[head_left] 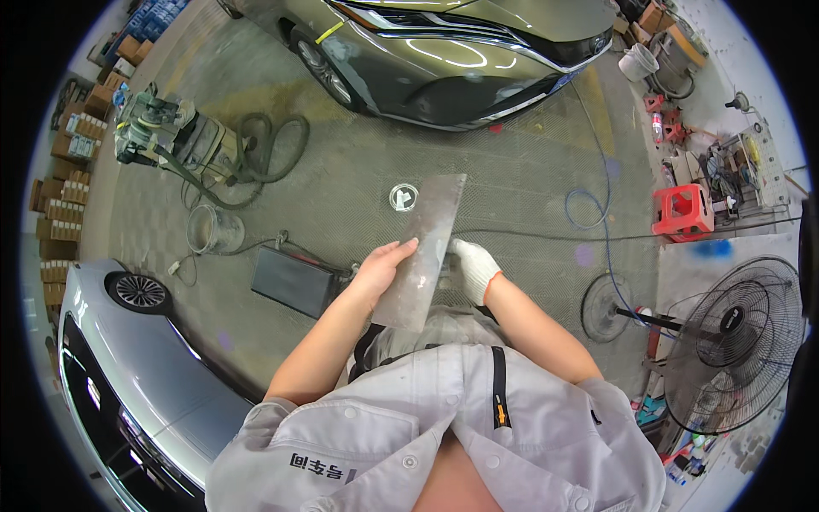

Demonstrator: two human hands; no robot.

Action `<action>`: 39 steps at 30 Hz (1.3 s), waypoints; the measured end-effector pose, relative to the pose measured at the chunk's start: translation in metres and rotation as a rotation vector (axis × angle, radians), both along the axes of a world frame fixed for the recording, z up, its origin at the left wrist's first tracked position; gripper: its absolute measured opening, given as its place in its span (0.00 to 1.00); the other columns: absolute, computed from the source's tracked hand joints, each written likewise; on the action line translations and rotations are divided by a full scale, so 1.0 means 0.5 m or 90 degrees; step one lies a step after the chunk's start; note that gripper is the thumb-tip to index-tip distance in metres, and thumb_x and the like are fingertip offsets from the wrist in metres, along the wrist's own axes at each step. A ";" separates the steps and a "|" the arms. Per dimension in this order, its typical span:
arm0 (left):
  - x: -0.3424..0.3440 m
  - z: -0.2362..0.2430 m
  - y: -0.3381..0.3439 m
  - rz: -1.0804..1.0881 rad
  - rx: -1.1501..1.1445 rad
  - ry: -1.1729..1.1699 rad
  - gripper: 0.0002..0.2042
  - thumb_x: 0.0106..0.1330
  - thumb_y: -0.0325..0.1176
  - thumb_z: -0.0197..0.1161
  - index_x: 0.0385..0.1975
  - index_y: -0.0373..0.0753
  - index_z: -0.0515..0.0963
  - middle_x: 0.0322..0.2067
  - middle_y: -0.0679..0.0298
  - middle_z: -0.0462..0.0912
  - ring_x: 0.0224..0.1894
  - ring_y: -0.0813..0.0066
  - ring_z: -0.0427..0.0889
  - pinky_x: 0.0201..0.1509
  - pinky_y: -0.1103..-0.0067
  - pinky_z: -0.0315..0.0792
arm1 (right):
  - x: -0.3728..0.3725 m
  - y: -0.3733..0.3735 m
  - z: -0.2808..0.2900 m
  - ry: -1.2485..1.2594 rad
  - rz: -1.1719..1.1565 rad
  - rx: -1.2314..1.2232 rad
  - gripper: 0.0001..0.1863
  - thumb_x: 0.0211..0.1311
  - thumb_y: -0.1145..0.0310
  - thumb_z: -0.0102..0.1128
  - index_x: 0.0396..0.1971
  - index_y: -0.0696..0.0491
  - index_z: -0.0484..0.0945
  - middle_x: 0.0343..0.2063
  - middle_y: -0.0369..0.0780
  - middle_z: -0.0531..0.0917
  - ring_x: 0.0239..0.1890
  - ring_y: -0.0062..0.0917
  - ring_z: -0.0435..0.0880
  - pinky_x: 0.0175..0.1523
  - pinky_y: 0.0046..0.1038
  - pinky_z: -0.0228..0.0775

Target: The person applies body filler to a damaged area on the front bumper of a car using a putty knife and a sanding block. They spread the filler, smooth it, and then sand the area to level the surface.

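A long, flat grey board (422, 260) is tilted in front of my body, its face smudged with pale marks. My bare left hand (391, 266) grips its left edge, thumb over the top face and the other fingers mostly hidden beneath. On the other side, my right hand (473, 270) wears a white knitted glove with an orange cuff. Its fingers curl close to the board's right edge; what they hold, if anything, is hidden. Just beyond the board, a round clear-rimmed container (403, 198) with white pieces in it sits on the floor.
A greenish-gold car (478, 94) stands ahead, a silver car (162, 367) at left. A hosed machine (183, 141), a bucket (215, 230) and a dark box-shaped thing (293, 282) lie left. At right are a red stool (684, 212), a standing fan (732, 341) and a blue hose (589, 209).
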State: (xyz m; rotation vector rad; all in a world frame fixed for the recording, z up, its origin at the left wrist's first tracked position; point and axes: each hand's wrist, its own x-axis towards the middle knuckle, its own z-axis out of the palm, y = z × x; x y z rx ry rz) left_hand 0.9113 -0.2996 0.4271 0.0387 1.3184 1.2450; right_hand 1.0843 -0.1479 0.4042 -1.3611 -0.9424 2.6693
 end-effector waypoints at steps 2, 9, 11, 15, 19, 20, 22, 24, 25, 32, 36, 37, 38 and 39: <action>-0.035 -0.017 0.006 -0.050 -0.007 0.000 0.21 0.82 0.51 0.70 0.56 0.37 0.86 0.47 0.66 0.92 0.46 0.76 0.90 0.55 0.76 0.82 | -0.025 0.001 -0.041 -0.045 -0.068 -0.036 0.24 0.81 0.58 0.59 0.63 0.61 0.85 0.55 0.48 0.91 0.55 0.42 0.90 0.55 0.49 0.84; -0.111 -0.073 0.122 0.128 -0.121 -0.063 0.21 0.85 0.50 0.65 0.59 0.36 0.84 0.50 0.58 0.92 0.50 0.64 0.92 0.59 0.62 0.85 | 0.039 0.067 -0.083 -0.172 -0.273 0.095 0.18 0.83 0.70 0.54 0.65 0.52 0.83 0.48 0.41 0.92 0.36 0.28 0.91 0.29 0.35 0.78; -0.121 -0.084 0.156 0.173 -0.096 -0.153 0.21 0.88 0.48 0.62 0.64 0.34 0.80 0.57 0.56 0.89 0.57 0.60 0.90 0.68 0.59 0.82 | 0.057 0.097 -0.086 -0.112 -0.254 0.087 0.17 0.81 0.72 0.53 0.62 0.54 0.85 0.47 0.41 0.92 0.37 0.29 0.91 0.30 0.35 0.80; -0.143 -0.092 0.200 0.207 -0.073 -0.189 0.20 0.89 0.45 0.59 0.67 0.36 0.78 0.61 0.58 0.87 0.65 0.61 0.86 0.75 0.59 0.77 | 0.040 0.143 -0.107 -0.018 -0.222 0.009 0.19 0.84 0.65 0.48 0.54 0.60 0.86 0.48 0.47 0.92 0.40 0.36 0.91 0.34 0.37 0.81; -0.168 -0.085 0.223 0.245 -0.131 -0.175 0.20 0.88 0.46 0.61 0.67 0.39 0.79 0.63 0.62 0.87 0.67 0.66 0.84 0.78 0.64 0.73 | -0.029 0.163 -0.117 0.153 -0.190 0.012 0.33 0.88 0.46 0.46 0.57 0.64 0.85 0.53 0.50 0.91 0.54 0.39 0.90 0.61 0.42 0.82; -0.172 -0.085 0.229 0.249 -0.131 -0.170 0.19 0.88 0.47 0.62 0.67 0.40 0.79 0.63 0.63 0.87 0.68 0.66 0.83 0.78 0.64 0.73 | -0.054 0.167 -0.118 0.103 -0.200 -0.023 0.37 0.89 0.42 0.44 0.60 0.65 0.84 0.56 0.50 0.91 0.58 0.39 0.89 0.66 0.42 0.80; -0.178 -0.093 0.242 0.261 -0.124 -0.166 0.20 0.87 0.47 0.65 0.67 0.41 0.79 0.65 0.63 0.86 0.69 0.66 0.83 0.79 0.64 0.72 | -0.091 0.187 -0.115 0.158 -0.164 0.029 0.35 0.89 0.44 0.50 0.62 0.66 0.84 0.57 0.47 0.91 0.60 0.33 0.88 0.69 0.38 0.78; -0.180 -0.120 0.254 0.215 -0.123 -0.148 0.22 0.85 0.49 0.67 0.67 0.40 0.79 0.65 0.63 0.86 0.69 0.67 0.82 0.78 0.64 0.72 | -0.115 0.221 -0.112 0.092 0.029 0.196 0.27 0.87 0.55 0.59 0.61 0.67 0.86 0.55 0.44 0.92 0.57 0.28 0.89 0.67 0.33 0.79; -0.181 -0.139 0.251 0.209 -0.115 -0.145 0.23 0.85 0.49 0.68 0.67 0.40 0.79 0.65 0.63 0.86 0.68 0.67 0.82 0.77 0.63 0.73 | -0.127 0.238 -0.114 0.048 0.114 0.271 0.25 0.85 0.60 0.61 0.62 0.68 0.87 0.55 0.46 0.92 0.56 0.29 0.91 0.66 0.34 0.81; -0.275 -0.303 0.020 -0.101 -0.285 0.416 0.25 0.83 0.51 0.67 0.34 0.33 0.91 0.31 0.58 0.95 0.39 0.72 0.93 0.48 0.71 0.85 | -0.183 0.337 -0.132 -0.049 0.071 0.159 0.23 0.82 0.69 0.62 0.64 0.72 0.83 0.56 0.49 0.92 0.56 0.33 0.93 0.66 0.35 0.83; -0.308 -0.332 -0.190 -0.109 -0.413 0.609 0.25 0.78 0.54 0.68 0.57 0.35 0.86 0.51 0.42 0.90 0.55 0.38 0.88 0.63 0.56 0.81 | -0.216 0.383 -0.133 -0.123 0.081 0.142 0.26 0.82 0.65 0.60 0.66 0.72 0.79 0.51 0.55 0.91 0.45 0.46 0.95 0.51 0.50 0.94; -0.316 -0.341 -0.209 -0.091 -0.428 0.567 0.30 0.77 0.58 0.68 0.64 0.37 0.82 0.54 0.40 0.89 0.58 0.38 0.87 0.66 0.57 0.81 | -0.233 0.388 -0.141 -0.133 0.083 0.143 0.26 0.82 0.64 0.60 0.66 0.71 0.79 0.51 0.54 0.91 0.45 0.46 0.95 0.50 0.50 0.94; -0.325 -0.347 -0.222 -0.081 -0.458 0.518 0.36 0.76 0.63 0.67 0.71 0.39 0.79 0.57 0.39 0.88 0.61 0.38 0.87 0.69 0.57 0.80 | -0.251 0.394 -0.152 -0.094 0.083 0.117 0.26 0.83 0.63 0.59 0.66 0.71 0.79 0.51 0.54 0.91 0.44 0.45 0.95 0.49 0.50 0.94; -0.345 -0.354 -0.232 -0.085 -0.498 0.454 0.42 0.76 0.67 0.67 0.79 0.41 0.75 0.60 0.37 0.87 0.64 0.38 0.87 0.72 0.57 0.79 | -0.275 0.396 -0.167 -0.150 0.091 0.162 0.27 0.83 0.62 0.59 0.66 0.71 0.80 0.50 0.54 0.91 0.44 0.45 0.95 0.48 0.49 0.94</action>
